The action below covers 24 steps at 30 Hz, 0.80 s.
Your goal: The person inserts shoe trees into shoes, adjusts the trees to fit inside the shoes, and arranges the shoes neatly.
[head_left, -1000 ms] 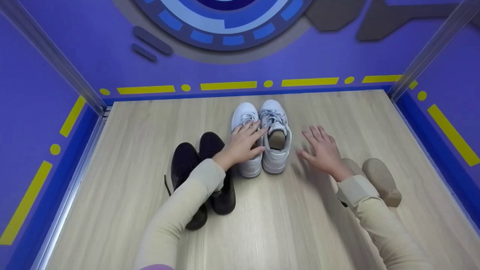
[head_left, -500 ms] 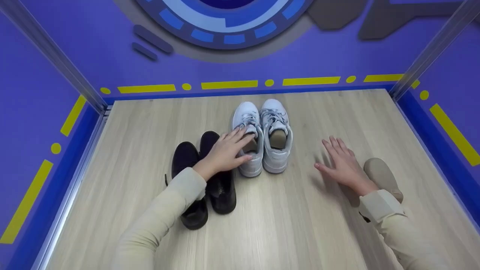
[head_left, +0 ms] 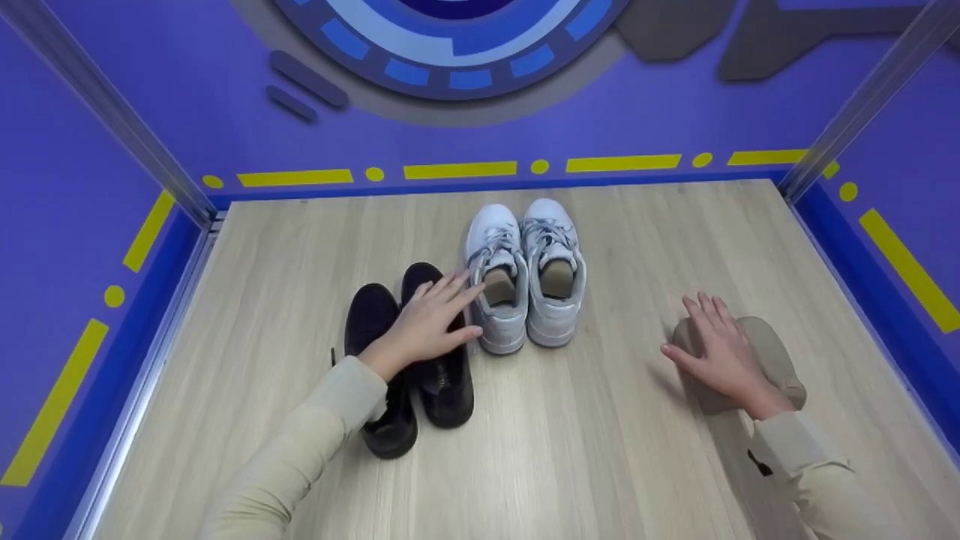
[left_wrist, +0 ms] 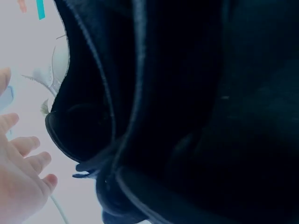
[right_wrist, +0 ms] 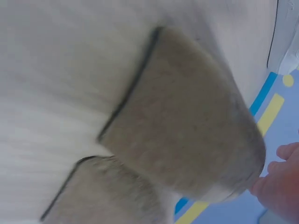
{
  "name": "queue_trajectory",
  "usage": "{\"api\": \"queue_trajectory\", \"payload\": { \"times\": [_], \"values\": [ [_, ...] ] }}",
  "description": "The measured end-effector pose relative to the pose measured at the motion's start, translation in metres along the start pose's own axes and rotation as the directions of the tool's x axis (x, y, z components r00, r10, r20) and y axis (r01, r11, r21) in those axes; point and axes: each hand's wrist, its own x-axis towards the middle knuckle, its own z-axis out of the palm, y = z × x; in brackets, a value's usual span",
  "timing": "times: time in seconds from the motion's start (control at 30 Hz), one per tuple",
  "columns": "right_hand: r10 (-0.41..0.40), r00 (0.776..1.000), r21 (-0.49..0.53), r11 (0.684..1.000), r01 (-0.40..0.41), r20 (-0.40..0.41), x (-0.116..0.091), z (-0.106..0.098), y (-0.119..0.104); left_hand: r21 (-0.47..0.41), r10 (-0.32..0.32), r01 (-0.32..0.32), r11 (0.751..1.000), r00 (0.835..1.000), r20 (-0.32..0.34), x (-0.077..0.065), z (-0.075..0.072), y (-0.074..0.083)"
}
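Observation:
My left hand (head_left: 427, 322), fingers straight, is over the right one of two black shoes (head_left: 371, 315). Its fingertips overlap the outer side of the left white sneaker (head_left: 496, 225); the right white sneaker (head_left: 553, 307) stands close alongside. In the left wrist view, dark shoe material (left_wrist: 154, 93) fills most of the picture, with my fingers spread at the left edge. My right hand (head_left: 724, 360) is extended over a pair of beige shoes (head_left: 772, 356), hiding much of the left one. The right wrist view shows both beige shapes (right_wrist: 187, 121) with dark edges, and part of that hand.
The shoes are on a light wood-grain board (head_left: 570, 450). A purple-blue wall (head_left: 420, 142) with yellow marks rises behind it, and side panels with metal corner posts (head_left: 855, 97) flank it. A small black piece (head_left: 760, 463) shows beside the right cuff.
My left hand has drawn back leftward off the white sneakers to over the black shoes. My right hand has moved right and nearer, over the beige shoes. The shoes keep their places.

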Motion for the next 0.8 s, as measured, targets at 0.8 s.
{"api": "queue_trajectory", "payload": {
  "times": [0.8],
  "values": [
    [0.105,0.992,0.184,0.976,-0.116,0.069,-0.048,0.000,0.016,-0.074,-0.113,0.109,0.991,0.992,-0.050,-0.040,0.000,-0.025]
  ]
}}
